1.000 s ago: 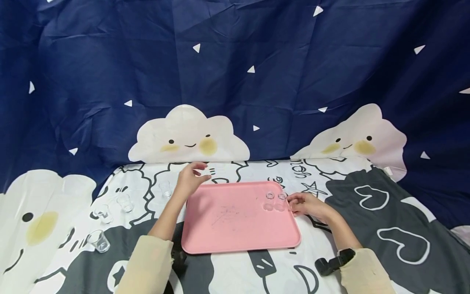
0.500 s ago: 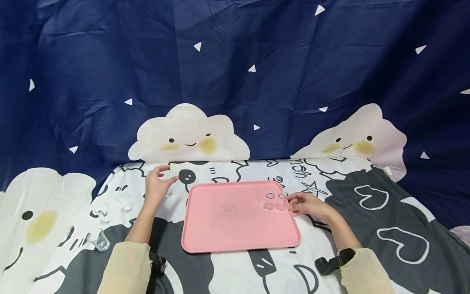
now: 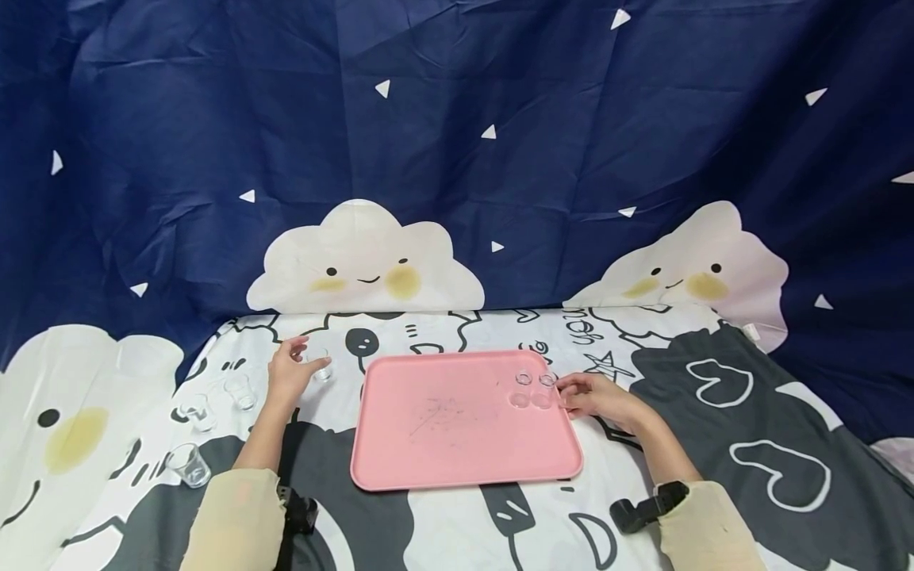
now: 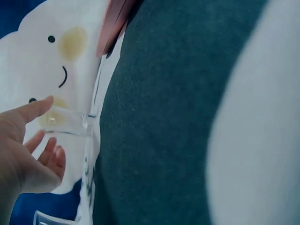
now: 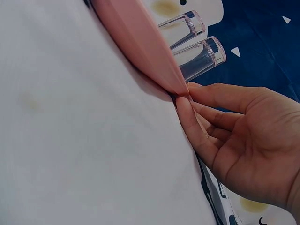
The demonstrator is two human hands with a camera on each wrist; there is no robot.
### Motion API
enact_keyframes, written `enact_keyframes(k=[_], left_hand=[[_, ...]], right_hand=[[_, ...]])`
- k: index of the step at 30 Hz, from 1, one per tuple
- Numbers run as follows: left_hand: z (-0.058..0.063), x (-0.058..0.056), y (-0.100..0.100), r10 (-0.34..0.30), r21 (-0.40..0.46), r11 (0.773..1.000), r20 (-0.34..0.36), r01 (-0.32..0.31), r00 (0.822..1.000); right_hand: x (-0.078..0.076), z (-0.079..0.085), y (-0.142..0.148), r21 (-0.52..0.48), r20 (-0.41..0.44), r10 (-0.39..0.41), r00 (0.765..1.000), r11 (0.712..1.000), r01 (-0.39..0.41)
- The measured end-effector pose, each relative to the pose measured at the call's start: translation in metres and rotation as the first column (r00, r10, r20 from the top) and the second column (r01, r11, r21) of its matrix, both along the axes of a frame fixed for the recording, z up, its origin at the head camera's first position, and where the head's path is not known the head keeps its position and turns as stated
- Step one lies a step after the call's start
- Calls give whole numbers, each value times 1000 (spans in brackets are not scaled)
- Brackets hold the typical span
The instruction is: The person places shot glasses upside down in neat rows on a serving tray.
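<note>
In the head view, my left hand (image 3: 289, 377) is at a small clear shot glass (image 3: 324, 371) that stands on the patterned cloth left of the tray. The left wrist view has the thumb and fingers on opposite sides of the rim of that glass (image 4: 70, 123), fingertips right beside it. At the right edge of the pink tray (image 3: 457, 452), my right hand (image 3: 596, 396) pinches the rim between thumb and fingers, clearly seen in the right wrist view (image 5: 248, 126). Two clear glasses (image 5: 201, 58) stand upside down in the tray's far right corner, close to that hand.
Several more clear glasses are on the cloth at far left: one glass (image 3: 241, 392) behind, another (image 3: 197, 412) in the middle, and a tilted one (image 3: 189, 466) nearer the front. A dark blue curtain (image 3: 457, 159) with clouds hangs behind the table.
My left hand has moved left from the tray's far left corner to the nearest standing glass. My right hand has stayed at the tray's right edge.
</note>
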State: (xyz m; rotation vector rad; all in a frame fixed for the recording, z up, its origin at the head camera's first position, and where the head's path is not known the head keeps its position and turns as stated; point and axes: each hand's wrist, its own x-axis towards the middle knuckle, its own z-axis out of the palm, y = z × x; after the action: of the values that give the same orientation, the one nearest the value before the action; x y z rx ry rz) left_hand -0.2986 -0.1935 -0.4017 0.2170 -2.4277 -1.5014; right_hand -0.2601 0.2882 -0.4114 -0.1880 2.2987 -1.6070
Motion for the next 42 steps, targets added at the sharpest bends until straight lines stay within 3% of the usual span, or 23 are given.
enact_keyframes(k=[5, 10, 16, 25, 42], left_hand=[[-7, 0, -7, -109, 29, 994, 92, 107, 990], [-15, 1, -9, -169, 17, 986, 115, 168, 979], [-24, 1, -9, -124, -40, 991, 126, 130, 984], [-27, 1, -7, -54, -152, 986, 124, 73, 991], [-27, 2, -5, -39, -211, 976, 103, 60, 994]], right_hand=[[-1, -1, 0, -4, 0, 4, 1000, 1000, -4], [-1, -2, 1, -9, -3, 0, 1000, 1000, 0], [0, -2, 1, -16, 2, 3, 1000, 1000, -3], [1, 0, 0, -8, -4, -6, 1000, 1000, 6], [-1, -2, 2, -40, 6, 7, 1000, 999, -7]])
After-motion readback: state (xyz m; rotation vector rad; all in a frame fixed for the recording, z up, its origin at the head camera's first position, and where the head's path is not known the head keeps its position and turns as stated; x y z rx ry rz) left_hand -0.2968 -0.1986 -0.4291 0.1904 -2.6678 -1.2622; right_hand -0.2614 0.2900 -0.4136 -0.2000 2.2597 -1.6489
